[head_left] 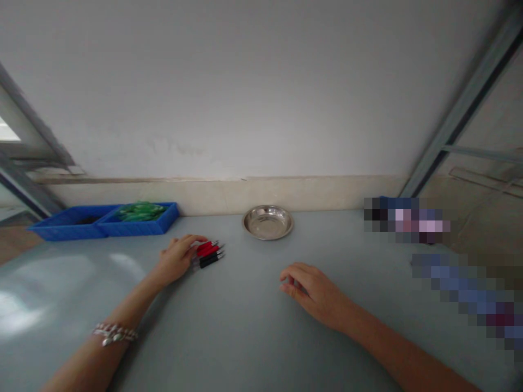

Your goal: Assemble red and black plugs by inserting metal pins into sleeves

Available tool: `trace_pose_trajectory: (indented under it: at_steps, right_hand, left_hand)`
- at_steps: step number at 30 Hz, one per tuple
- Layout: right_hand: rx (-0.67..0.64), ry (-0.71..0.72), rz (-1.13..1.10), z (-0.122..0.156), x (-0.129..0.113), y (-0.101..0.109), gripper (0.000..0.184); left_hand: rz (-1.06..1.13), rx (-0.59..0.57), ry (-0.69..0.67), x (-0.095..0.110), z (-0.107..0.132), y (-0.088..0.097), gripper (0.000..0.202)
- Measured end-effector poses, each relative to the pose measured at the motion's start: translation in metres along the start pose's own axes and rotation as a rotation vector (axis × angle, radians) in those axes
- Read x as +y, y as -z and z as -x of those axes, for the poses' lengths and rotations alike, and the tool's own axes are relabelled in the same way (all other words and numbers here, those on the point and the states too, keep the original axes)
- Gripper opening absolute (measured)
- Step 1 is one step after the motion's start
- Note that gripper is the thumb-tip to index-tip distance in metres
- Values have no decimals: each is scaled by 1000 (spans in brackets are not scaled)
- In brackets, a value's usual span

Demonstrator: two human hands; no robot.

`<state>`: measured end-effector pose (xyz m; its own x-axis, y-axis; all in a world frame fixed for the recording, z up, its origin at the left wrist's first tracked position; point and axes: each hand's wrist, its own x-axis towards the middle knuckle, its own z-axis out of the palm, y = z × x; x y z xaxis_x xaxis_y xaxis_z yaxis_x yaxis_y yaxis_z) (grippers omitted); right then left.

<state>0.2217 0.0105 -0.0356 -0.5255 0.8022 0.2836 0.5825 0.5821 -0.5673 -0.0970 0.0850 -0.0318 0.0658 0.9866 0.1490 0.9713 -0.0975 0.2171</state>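
Observation:
A small row of pens (210, 260) with red and black grips and metal tips lies side by side on the grey table, tips pointing right. My left hand (178, 258) is at their rear ends, its index finger stretched along the top red pen and the thumb lower down. Those fingers are apart; whether they touch the pens is hard to tell. Over the middle right of the table, my right hand (314, 294) has loosely curled fingers, with a gap between thumb and forefinger and nothing in it. A round steel dish (267, 223) sits beyond both hands, near the wall.
At the back left stand two joined blue trays (69, 231); the right one holds green plastic-looking items (141, 211), the left one a dark heap. Pixelated shapes (408, 218) cover the right side. A pale wall (261, 109) and metal frame posts (461, 103) bound the table.

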Motion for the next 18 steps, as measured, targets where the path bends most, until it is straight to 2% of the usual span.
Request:
trace_pose_trajectory:
  at_steps: [12,18]
  right_hand:
    - [-16,22,-1,-1,2,-1,15]
    - [-13,29,7,-1,1,0,17]
  left_hand:
    - [80,-18,-125,3,1,-6,33]
    - [89,-67,-217,14,10,-1,41]
